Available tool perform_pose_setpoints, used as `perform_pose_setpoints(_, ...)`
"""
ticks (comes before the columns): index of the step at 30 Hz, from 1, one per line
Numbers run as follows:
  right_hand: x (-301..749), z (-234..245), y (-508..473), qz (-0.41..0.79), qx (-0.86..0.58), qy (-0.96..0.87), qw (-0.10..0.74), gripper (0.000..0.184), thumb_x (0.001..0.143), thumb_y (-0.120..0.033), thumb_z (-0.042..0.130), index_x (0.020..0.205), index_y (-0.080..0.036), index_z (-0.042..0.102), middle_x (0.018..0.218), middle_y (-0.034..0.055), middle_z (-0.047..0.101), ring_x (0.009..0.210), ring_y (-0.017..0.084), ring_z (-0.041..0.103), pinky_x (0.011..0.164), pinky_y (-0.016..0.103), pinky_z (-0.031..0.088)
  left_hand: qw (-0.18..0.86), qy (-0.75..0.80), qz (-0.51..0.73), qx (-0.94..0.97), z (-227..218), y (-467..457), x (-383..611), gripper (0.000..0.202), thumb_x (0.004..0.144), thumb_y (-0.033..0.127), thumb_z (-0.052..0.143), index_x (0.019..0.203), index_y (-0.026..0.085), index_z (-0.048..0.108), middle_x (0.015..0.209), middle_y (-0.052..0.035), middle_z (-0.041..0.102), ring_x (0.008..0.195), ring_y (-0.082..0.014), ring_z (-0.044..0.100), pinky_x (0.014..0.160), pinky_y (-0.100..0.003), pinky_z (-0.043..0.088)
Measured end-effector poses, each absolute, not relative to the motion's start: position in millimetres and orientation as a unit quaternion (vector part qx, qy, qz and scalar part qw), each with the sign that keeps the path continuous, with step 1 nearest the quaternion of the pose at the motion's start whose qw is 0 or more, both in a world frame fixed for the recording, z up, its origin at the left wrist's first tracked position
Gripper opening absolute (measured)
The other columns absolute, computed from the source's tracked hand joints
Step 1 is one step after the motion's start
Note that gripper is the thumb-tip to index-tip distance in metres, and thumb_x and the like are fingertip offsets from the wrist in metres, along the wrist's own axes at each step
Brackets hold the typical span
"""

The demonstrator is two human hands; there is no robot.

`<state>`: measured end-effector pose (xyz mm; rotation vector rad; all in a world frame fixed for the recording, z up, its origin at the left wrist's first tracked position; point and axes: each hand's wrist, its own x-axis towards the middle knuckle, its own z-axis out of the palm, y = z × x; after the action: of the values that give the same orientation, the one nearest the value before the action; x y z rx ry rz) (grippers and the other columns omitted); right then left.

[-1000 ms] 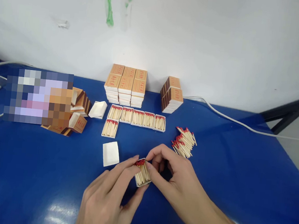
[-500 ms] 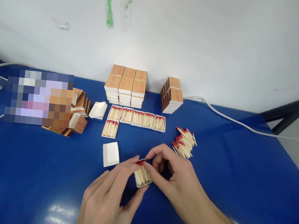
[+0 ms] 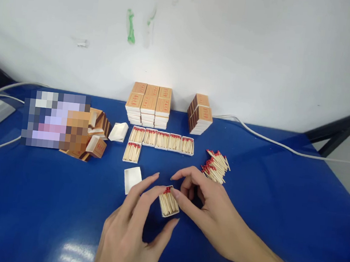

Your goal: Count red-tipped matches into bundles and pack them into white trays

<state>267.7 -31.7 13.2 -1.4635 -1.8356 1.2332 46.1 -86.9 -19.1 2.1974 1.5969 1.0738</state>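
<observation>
A white matchbox tray (image 3: 169, 203) full of red-tipped matches sits on the blue table between my hands. My left hand (image 3: 135, 222) is open around it, its thumb off the near end and a fingertip by the match heads. The thumb of my right hand (image 3: 207, 201) is at the tray's far right corner; its index finger is raised apart from the thumb, and I see nothing between them. An unfilled white tray (image 3: 132, 179) lies beyond my left fingers. Loose matches (image 3: 216, 166) lie heaped just past my right hand.
Filled match trays (image 3: 162, 140) stand in a row, with one more filled tray (image 3: 132, 152) before it. Behind are stacked matchboxes (image 3: 148, 105) and a smaller stack (image 3: 200, 113). Matchbox sleeves (image 3: 96, 145) and another white tray (image 3: 118, 131) lie left. A white cable (image 3: 262, 138) crosses at right.
My left hand has loosened from the filled tray, its fingers and thumb spreading away. My right index finger has lifted slightly off the tray. The view has shifted a little.
</observation>
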Motion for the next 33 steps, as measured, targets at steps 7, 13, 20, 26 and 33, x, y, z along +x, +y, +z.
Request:
perform_pose_setpoints(7, 285, 31, -29, 0.375, -0.494, -0.769, 0.159, 0.05, 0.111, -0.052, 0.085, 0.154, -0.032, 0.071, 0.106, 0.0001, 0.08, 0.084, 0.02, 0.074, 0.076, 0.036, 0.059, 0.039, 0.54, 0.365, 0.757, -5, -93, 21, 0.016, 0.116, 0.024, 0.074, 0.132, 0.025, 0.076, 0.143, -0.0072, 0.081, 0.098, -0.0151, 0.082, 0.092, -0.03, 0.071)
perform_pose_setpoints(13, 274, 25, -30, 0.272, -0.463, -0.835, 0.119, 0.058, 0.104, -0.038, 0.093, 0.158, -0.028, 0.071, 0.112, 0.0036, 0.082, 0.083, 0.021, 0.075, 0.071, 0.035, 0.058, -0.012, 0.507, 0.323, 0.799, -15, -84, 5, 0.024, 0.12, 0.019, 0.065, 0.14, 0.023, 0.078, 0.151, -0.0071, 0.081, 0.129, -0.0273, 0.073, 0.105, -0.044, 0.059)
perform_pose_setpoints(20, 247, 15, -7, 0.257, -0.49, -0.824, 0.123, 0.044, 0.109, -0.034, 0.086, 0.149, -0.024, 0.07, 0.086, -0.004, 0.076, 0.069, 0.018, 0.071, 0.065, 0.031, 0.05, -0.022, 0.496, 0.319, 0.807, -13, -87, 2, 0.022, 0.122, 0.018, 0.06, 0.135, 0.022, 0.077, 0.142, -0.0045, 0.084, 0.13, -0.0236, 0.071, 0.105, -0.04, 0.053)
perform_pose_setpoints(26, 223, 15, 19, 0.233, -0.509, -0.817, 0.137, 0.038, 0.111, -0.035, 0.083, 0.145, -0.024, 0.069, 0.085, -0.0036, 0.076, 0.07, 0.02, 0.072, 0.068, 0.033, 0.049, -0.026, 0.48, 0.311, 0.82, -17, -93, -13, 0.021, 0.119, 0.017, 0.064, 0.13, 0.022, 0.081, 0.145, -0.0058, 0.084, 0.135, -0.0247, 0.075, 0.107, -0.04, 0.06)
perform_pose_setpoints(33, 224, 14, 16, 0.217, -0.531, -0.803, 0.163, 0.04, 0.107, -0.035, 0.085, 0.14, -0.024, 0.066, 0.095, -0.0001, 0.079, 0.071, 0.02, 0.071, 0.066, 0.033, 0.05, -0.054, 0.448, 0.296, 0.842, -24, -99, -12, 0.028, 0.117, 0.009, 0.059, 0.131, 0.016, 0.083, 0.146, -0.0092, 0.086, 0.142, -0.0313, 0.075, 0.109, -0.043, 0.06)
